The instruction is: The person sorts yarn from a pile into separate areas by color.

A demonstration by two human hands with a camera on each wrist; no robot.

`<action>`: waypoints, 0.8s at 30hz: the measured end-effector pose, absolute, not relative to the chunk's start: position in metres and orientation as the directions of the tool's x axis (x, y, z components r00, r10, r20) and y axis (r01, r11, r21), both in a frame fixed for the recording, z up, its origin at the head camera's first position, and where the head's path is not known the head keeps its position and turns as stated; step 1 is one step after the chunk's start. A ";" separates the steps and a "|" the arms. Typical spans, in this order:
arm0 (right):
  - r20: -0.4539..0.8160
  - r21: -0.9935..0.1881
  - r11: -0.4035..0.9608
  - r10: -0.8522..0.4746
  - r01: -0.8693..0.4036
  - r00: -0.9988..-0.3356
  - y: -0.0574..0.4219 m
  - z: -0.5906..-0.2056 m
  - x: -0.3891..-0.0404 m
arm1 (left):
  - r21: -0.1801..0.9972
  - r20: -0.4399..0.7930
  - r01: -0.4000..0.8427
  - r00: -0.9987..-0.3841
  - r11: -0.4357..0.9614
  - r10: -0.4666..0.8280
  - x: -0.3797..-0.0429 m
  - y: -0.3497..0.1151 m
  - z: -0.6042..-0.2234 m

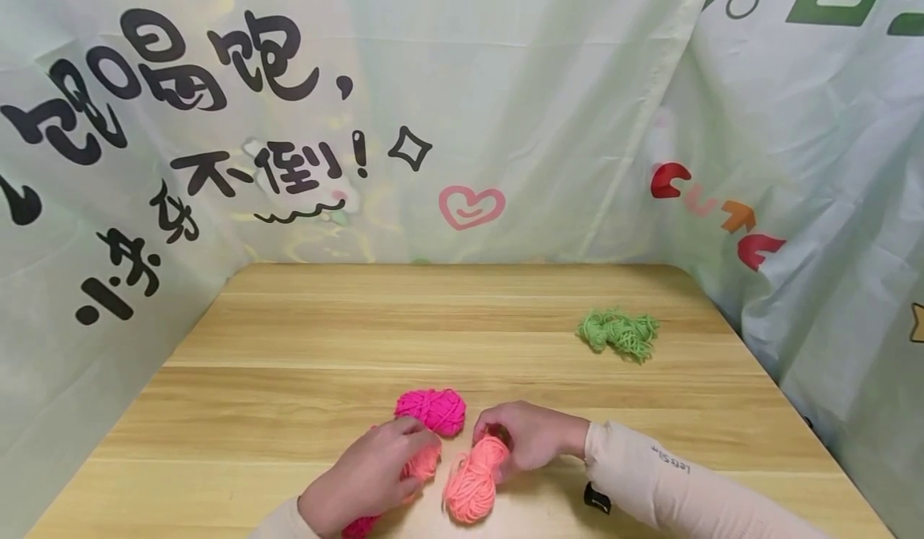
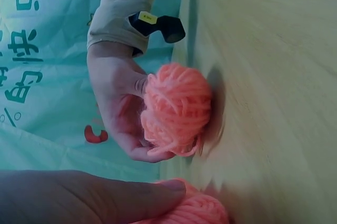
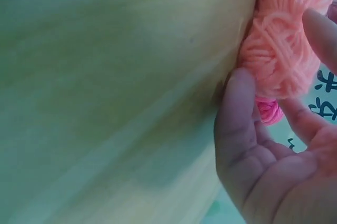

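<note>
My right hand (image 1: 536, 436) grips one end of a coral skein of yarn (image 1: 472, 487), low over the front of the table. In the right wrist view its fingers and thumb lie about this wound coral yarn (image 3: 281, 50). Close on the left, my left hand (image 1: 377, 463) holds a second coral skein (image 1: 422, 465), mostly hidden beneath the fingers. The left wrist view has the left thumb (image 2: 142, 199) pressed along that skein. Just beyond the left hand lies a magenta skein (image 1: 435, 411). Some deeper pink yarn (image 1: 359, 528) shows below the left hand.
Farther back on the right of the wooden table (image 1: 303, 322) lies a loose green skein (image 1: 618, 335). Printed cloth curtains (image 1: 549, 122) hang behind the table and along both sides. A black device (image 1: 597, 498) sits at the right wrist.
</note>
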State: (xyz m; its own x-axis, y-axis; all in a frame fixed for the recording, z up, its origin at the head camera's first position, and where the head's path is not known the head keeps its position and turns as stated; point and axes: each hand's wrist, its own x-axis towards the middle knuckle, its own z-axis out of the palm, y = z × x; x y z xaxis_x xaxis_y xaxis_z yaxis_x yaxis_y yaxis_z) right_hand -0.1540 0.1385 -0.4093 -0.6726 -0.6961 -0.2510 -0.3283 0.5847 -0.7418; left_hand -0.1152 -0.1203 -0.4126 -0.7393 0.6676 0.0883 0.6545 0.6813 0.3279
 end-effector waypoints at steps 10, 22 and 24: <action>-0.262 -0.714 0.612 -0.684 -0.341 -0.681 0.138 -0.410 -0.156 | 0.307 0.043 0.637 -0.751 0.706 0.659 -0.116 -0.115 -0.412; -0.295 -0.704 0.623 -0.692 -0.340 -0.659 0.139 -0.406 -0.155 | 0.311 0.053 0.635 -0.754 0.707 0.655 -0.117 -0.112 -0.412; -0.301 -0.705 0.626 -0.690 -0.334 -0.658 0.139 -0.406 -0.155 | 0.315 0.067 0.643 -0.749 0.698 0.660 -0.118 -0.112 -0.412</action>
